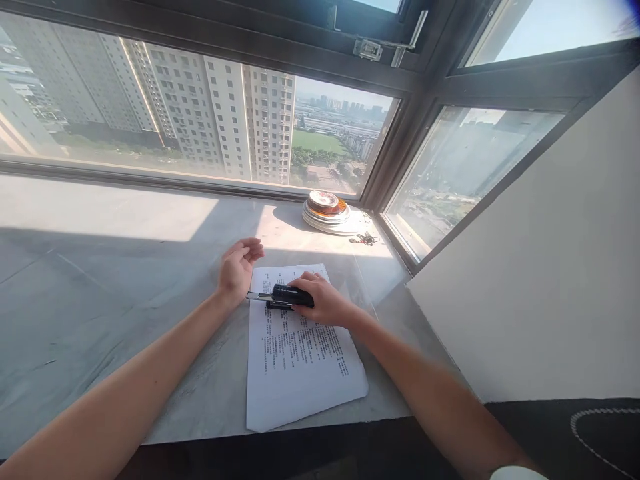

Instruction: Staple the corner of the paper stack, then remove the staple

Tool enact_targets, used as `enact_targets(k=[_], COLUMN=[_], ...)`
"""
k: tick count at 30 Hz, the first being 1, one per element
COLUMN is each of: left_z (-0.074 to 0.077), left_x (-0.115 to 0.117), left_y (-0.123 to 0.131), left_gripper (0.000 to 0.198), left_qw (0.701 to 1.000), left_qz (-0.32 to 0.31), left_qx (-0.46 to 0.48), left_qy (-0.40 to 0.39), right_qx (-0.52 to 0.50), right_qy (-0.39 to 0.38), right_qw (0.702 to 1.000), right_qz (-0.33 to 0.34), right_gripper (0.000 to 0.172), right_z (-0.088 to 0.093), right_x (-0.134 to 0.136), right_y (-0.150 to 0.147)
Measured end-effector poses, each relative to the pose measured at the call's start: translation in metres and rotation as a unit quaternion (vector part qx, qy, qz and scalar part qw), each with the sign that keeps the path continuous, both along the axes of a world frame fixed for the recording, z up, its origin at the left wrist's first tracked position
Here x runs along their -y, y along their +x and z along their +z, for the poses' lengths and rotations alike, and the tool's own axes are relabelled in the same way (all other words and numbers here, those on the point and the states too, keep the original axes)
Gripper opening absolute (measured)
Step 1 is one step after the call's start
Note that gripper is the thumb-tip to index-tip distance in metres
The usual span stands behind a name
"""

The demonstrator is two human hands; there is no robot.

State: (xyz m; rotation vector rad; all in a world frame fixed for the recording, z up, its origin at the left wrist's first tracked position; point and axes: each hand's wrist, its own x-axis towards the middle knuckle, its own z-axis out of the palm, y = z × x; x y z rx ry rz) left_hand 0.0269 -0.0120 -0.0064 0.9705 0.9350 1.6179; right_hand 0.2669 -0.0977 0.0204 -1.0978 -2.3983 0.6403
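Note:
A black stapler (pixel 293 295) is in my right hand (pixel 323 300), whose fingers are wrapped around its body. From its left end sticks out a thin silver metal part (pixel 259 296), pointing toward my left hand. The stapler is over the upper part of a printed paper stack (pixel 295 393) on the stone sill. My left hand (pixel 240 267) is just beyond the left edge of the sheets, its fingers loosely bent and nothing seen in them. The tip of the metal part comes close to the left wrist; whether they touch I cannot tell.
Stacked round plates or lids (pixel 327 217), with an orange-brown one near the top, stand by the window corner. A small dark tangled item (pixel 365 239) lies beside them. A white wall (pixel 540 267) bounds the right side. The grey sill (pixel 125 300) ends in a front edge.

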Motion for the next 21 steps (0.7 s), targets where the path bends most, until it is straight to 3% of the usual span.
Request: enact_targets(k=[5, 8, 10, 14, 18, 21], left_z=[0.01, 0.011, 0.008, -0.003, -0.008, -0.007], left_x=[0.007, 0.012, 0.014, 0.011, 0.005, 0.002], left_y=[0.006, 0.011, 0.014, 0.015, 0.01, 0.005], left_gripper=[0.032, 0.049, 0.047, 0.024, 0.015, 0.009], left_qw=[0.99, 0.969, 0.961, 0.96, 0.958, 0.98], left_qz=[-0.106, -0.223, -0.258, -0.26, -0.259, -0.163], left_qx=[0.08, 0.068, 0.057, 0.055, 0.033, 0.007], left_qy=[-0.038, -0.078, -0.085, -0.091, -0.117, -0.11], right_qx=[-0.062, 0.002, 0.035, 0.069, 0.084, 0.03], right_qy=[0.104, 0.17, 0.173, 0.183, 0.266, 0.315], right_qw=[0.987, 0.98, 0.98, 0.978, 0.957, 0.936], right_qz=[-0.103, -0.099, -0.091, -0.077, -0.08, -0.153], right_gripper=[0.046, 0.051, 0.048, 0.04, 0.039, 0.05], right_z=[-0.003, 0.002, 0.007, 0.01, 0.001, -0.007], right_x=[0.001, -0.001, -0.003, -0.005, -0.01, -0.015], right_y=[-0.001, 0.004, 0.006, 0.004, 0.0, 0.002])
